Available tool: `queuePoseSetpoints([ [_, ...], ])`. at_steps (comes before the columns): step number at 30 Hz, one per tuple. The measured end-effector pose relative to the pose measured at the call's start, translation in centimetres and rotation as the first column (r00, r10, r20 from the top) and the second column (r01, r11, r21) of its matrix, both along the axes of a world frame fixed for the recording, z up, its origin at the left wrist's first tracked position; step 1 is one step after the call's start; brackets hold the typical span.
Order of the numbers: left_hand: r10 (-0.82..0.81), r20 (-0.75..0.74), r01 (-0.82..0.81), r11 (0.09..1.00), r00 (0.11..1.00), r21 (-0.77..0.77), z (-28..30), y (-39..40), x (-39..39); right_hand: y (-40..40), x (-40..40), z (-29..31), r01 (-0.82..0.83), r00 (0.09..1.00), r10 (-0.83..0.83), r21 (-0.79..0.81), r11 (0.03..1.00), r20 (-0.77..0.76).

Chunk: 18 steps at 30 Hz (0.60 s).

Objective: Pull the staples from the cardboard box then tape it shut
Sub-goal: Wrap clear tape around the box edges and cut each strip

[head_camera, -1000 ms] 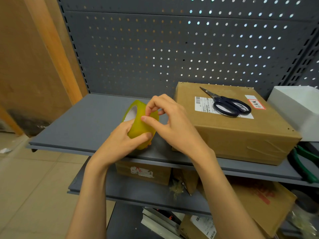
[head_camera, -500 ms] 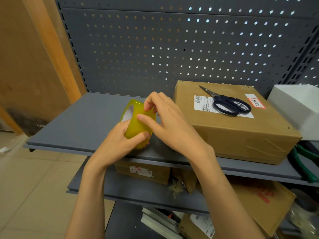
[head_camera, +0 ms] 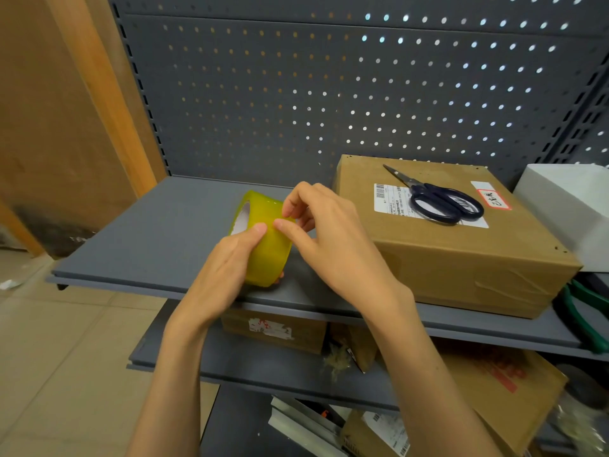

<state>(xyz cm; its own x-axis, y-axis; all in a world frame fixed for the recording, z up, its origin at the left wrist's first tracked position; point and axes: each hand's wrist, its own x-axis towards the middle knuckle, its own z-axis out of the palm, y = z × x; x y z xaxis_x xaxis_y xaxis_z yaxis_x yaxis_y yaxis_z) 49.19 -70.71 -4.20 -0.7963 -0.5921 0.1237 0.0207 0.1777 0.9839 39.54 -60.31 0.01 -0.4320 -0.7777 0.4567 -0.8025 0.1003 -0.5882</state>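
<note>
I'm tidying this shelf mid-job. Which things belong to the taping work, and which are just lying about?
In use:
yellow tape roll, held by left hand, picked at by right hand
cardboard box
scissors

Lying about:
white box
green-handled tool
lower-shelf boxes

Scissors (head_camera: 438, 199) lie on the box (head_camera: 461, 255), tape roll (head_camera: 267, 245) to its left.
</note>
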Motion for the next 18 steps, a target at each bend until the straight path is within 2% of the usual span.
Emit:
queuePoseSetpoints([
  [4,0.021,-0.008,-0.021,1.000,1.000,0.013,-0.1,0.1,-0.2,0.0,0.1,0.0,0.056,0.998,-0.056,-0.001,0.998,0.026],
  [9,0.006,-0.054,0.000,0.995,0.999,0.100,0.8,0.3,0.2,-0.1,0.4,0.2,0.065,0.997,-0.064,-0.011,0.998,0.051],
  [14,0.090,-0.101,-0.085,0.995,0.991,0.051,1.3,1.8,0.0,-0.3,1.0,0.1,0.112,0.992,-0.111,-0.013,0.994,0.056],
  [18,0.146,-0.095,-0.141,0.989,0.985,0.049,1.2,1.4,-0.7,-0.3,1.2,0.3,0.105,0.980,-0.099,-0.025,0.994,0.170],
])
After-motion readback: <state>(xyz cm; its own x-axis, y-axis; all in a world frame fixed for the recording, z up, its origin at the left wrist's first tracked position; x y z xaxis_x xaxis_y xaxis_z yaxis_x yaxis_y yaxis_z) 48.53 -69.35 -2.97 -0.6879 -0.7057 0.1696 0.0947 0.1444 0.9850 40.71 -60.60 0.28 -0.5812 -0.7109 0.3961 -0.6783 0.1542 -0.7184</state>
